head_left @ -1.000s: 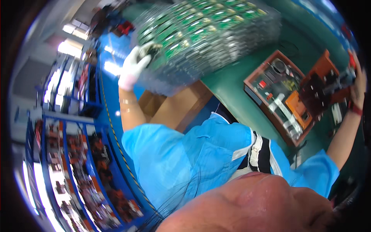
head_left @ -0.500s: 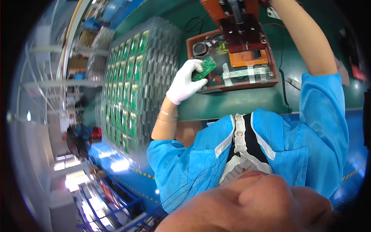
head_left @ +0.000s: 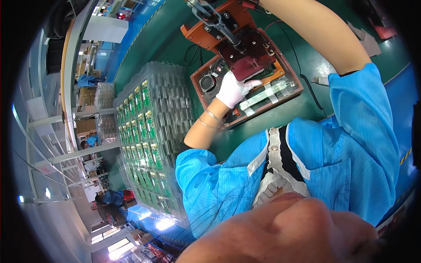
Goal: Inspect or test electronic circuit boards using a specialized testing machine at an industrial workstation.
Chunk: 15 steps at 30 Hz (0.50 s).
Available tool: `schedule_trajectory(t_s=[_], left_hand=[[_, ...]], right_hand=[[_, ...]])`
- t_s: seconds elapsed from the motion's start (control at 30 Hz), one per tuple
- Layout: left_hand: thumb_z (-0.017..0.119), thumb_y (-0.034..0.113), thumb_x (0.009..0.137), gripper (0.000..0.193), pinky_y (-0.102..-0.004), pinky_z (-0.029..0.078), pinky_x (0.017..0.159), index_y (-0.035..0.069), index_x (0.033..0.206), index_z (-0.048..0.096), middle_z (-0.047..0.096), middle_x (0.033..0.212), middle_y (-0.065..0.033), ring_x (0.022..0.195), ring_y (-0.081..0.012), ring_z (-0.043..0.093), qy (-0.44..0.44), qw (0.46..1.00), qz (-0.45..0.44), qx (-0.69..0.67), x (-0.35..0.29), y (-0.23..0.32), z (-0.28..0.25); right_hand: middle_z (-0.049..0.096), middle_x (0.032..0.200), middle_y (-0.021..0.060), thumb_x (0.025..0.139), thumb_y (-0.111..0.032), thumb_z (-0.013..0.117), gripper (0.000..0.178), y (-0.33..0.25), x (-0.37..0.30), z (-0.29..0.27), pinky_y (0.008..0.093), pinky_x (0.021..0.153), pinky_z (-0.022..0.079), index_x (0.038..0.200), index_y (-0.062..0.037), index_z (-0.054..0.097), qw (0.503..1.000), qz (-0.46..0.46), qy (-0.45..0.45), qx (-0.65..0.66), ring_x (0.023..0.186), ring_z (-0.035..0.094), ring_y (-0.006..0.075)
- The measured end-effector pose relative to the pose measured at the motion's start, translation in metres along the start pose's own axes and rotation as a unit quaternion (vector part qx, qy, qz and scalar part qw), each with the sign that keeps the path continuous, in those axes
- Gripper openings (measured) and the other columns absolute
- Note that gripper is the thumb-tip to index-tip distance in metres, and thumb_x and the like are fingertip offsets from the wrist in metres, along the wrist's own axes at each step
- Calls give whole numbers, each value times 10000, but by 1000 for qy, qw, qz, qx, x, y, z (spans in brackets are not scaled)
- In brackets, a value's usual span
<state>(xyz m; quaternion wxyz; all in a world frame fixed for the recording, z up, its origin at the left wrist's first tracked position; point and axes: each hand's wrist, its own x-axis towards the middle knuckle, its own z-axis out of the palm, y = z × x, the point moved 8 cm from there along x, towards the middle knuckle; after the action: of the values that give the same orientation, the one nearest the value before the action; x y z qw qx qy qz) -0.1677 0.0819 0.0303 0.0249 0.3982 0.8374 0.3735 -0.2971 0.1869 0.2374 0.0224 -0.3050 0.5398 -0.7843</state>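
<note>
My left hand [head_left: 232,90], in a white glove, reaches into the fixture under the dark red plate [head_left: 247,63] of an orange press [head_left: 219,30]. A green circuit board [head_left: 265,72] shows partly beneath the plate, above the orange nest [head_left: 275,78]. My thumb lies along the board's near side, while the plate hides the other fingertips; the hand appears closed on the board. My right forearm stretches up past the top edge beside the press, and its hand is outside the picture.
Clear plastic trays [head_left: 169,105] of green circuit boards are stacked on the left of the green table [head_left: 237,138]. A brown-rimmed box [head_left: 280,101] surrounds the nest and holds a round black part [head_left: 208,82]. A black coiled cable [head_left: 312,94] lies to its right.
My left hand has carried the circuit board from the box's left side to the nest under the plate. The view has turned and shifted, so the press appears farther left and tilted.
</note>
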Motion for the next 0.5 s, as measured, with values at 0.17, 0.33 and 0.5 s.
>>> schedule_trajectory(t_s=[0.17,0.33,0.5], left_hand=[[782,277,818,464,-392,492,995,76,1229,701,611,1368,-130,1194,-319,604,2,995,-1,103,7,14,8],[730,308,870,413,-399,495,976,87,1218,702,608,1368,-122,1169,-329,607,-35,980,50,192,6,42,8],[693,269,924,379,-393,509,954,87,1256,696,683,1255,-96,1114,-302,641,-29,977,27,207,3,48,9]], right_hand=[[675,705,63,921,-161,717,168,1,0,-1,224,521,442,842,-19,671,1000,5,7,-3,527,552,120],[679,708,61,919,-153,714,157,2,-2,-3,221,520,442,852,-16,675,1000,6,17,-5,528,549,113],[682,711,59,919,-148,711,148,0,-3,1,218,522,443,859,-17,678,1000,2,16,-5,529,546,107]])
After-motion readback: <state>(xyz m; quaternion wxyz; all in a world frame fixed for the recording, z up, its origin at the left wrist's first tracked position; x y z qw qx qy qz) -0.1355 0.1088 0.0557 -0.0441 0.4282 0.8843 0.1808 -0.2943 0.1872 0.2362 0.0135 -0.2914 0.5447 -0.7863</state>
